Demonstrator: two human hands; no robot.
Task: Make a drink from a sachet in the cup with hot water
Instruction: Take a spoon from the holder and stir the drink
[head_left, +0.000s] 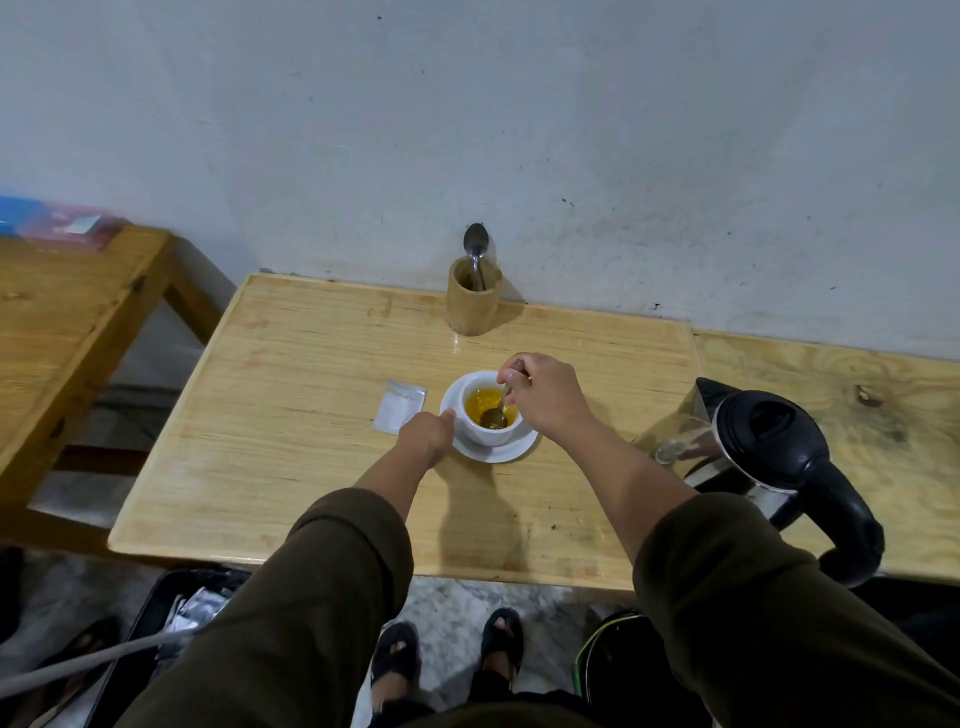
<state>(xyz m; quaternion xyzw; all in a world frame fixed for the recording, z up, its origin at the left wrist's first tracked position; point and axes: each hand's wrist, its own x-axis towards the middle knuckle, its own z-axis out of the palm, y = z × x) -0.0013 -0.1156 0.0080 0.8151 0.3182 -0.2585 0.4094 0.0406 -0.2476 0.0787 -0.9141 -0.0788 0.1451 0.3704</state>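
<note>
A second wooden table (67, 312) is sitting at the far left, well apart from the action. On the main table (291, 467), the sachet (399, 410) is lying flat, just left of the saucer (498, 451). The left hand (428, 434) is being held against the saucer's left edge, fingers curled down onto the rim, steadying it. The white cup (485, 415) is standing on the saucer near the table's middle, and yellow drink (480, 402) is showing inside it. A spoon (496, 413) is being dipped into that liquid, bowl down, its handle pinched between the fingertips of the right hand (545, 400), which is poised over the cup's right side. Behind the cup, against the wall (571, 130), a wooden holder (472, 304) is standing upright with a spare spoon (475, 247) sticking out of it. At the right edge, the kettle (769, 457) is resting with its black lid closed and its handle pointing toward the person.
</note>
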